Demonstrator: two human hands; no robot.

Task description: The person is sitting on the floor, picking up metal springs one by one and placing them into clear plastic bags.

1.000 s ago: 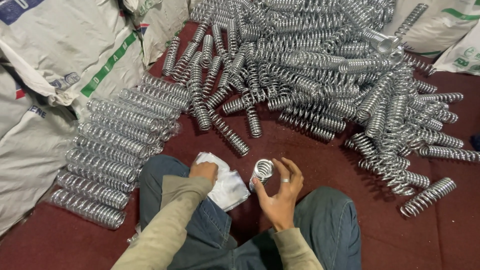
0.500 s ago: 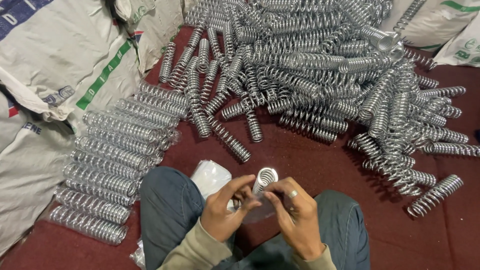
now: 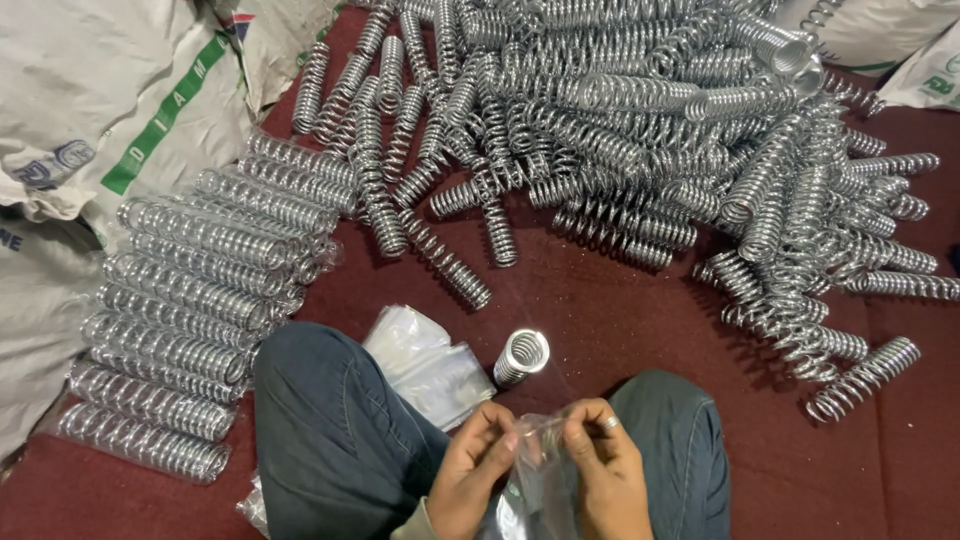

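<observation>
Fig.: w/ left hand (image 3: 475,470) & right hand (image 3: 605,470) we pinch the thin, slippery plastic bag (image 3: 540,480) at its mouth, fingertips closed on the film; stiff spring (image 3: 522,357) just beyond them.

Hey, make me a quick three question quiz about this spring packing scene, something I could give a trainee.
1. True or false: both hands are pinching the clear plastic bag.
2. Where does the single upright spring stand? A, on the maroon floor covering between the knees; B, on the white sacks; C, on top of the loose pile.
3. On which side of the person do the bagged springs lie in a neat row?

Key:
1. True: the left hand and right hand grip its top edge.
2. A.
3. The person's left; the loose pile of springs lies ahead and to the right.
</observation>
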